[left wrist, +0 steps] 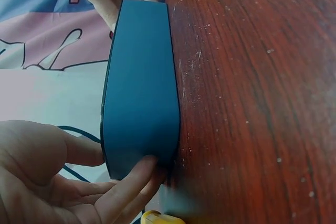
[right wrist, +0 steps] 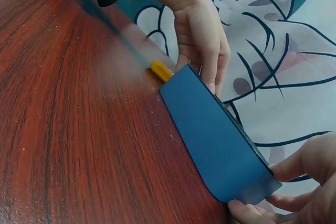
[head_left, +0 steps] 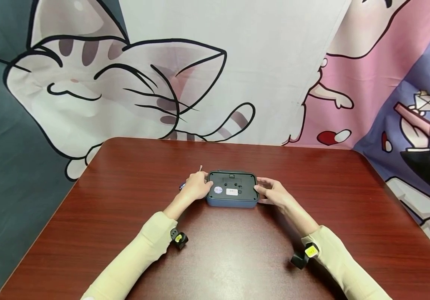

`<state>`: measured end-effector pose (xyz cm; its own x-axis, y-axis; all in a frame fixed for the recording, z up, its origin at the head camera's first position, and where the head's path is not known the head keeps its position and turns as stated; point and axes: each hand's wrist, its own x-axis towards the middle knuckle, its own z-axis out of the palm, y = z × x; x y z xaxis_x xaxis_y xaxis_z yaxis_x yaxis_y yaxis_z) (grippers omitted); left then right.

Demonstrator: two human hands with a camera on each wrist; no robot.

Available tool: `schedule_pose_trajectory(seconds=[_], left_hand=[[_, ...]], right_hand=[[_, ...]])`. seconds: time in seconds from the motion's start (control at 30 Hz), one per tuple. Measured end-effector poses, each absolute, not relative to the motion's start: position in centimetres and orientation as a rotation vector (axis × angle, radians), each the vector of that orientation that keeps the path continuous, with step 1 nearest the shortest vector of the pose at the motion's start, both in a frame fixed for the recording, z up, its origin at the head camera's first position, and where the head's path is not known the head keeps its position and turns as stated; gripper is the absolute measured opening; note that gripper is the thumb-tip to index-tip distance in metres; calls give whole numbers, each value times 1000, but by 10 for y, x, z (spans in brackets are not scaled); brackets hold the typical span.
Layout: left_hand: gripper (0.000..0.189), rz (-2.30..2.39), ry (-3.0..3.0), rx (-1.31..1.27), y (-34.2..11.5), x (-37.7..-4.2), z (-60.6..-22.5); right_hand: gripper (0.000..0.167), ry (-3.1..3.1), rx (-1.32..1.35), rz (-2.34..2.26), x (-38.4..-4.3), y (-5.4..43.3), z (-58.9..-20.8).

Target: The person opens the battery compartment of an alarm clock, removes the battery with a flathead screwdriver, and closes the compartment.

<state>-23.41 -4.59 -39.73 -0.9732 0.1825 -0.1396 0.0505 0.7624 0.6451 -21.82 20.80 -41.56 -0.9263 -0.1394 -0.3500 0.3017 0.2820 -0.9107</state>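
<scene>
A blue, round-cornered rectangular device (head_left: 231, 204) lies on the table with its dark back panel (head_left: 245, 180) facing up. The panel carries a round sticker (head_left: 218, 190), a white label (head_left: 232, 192) and small screws. My left hand (head_left: 197, 186) grips the device's left end, thumb on the top edge and fingers against the side, as the left wrist view shows. At the opposite end, my right hand (head_left: 275, 192) holds it between thumb and fingers. A small yellow piece (right wrist: 161, 70) sits beside the left end, near my left hand; its kind cannot be made out.
Under the device is a glossy reddish-brown wooden table (head_left: 215, 258). A thin pale tip (head_left: 200, 168) pokes up behind my left hand, and a small blue item (head_left: 182, 186) shows at its left. Behind the table hangs a cartoon-cat cloth (head_left: 275, 75).
</scene>
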Motion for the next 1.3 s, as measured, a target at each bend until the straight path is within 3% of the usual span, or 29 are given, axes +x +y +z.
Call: schedule_pose_trajectory(seconds=[0.87, 1.3], left_hand=[[36, 1117, 2769, 109, -47, -233, -393], [35, 1304, 2675, 44, -43, -231, -392]], right_hand=[[50, 2155, 186, -1832, -217, 204, -414], [54, 2122, 243, -1930, -217, 207, -407]])
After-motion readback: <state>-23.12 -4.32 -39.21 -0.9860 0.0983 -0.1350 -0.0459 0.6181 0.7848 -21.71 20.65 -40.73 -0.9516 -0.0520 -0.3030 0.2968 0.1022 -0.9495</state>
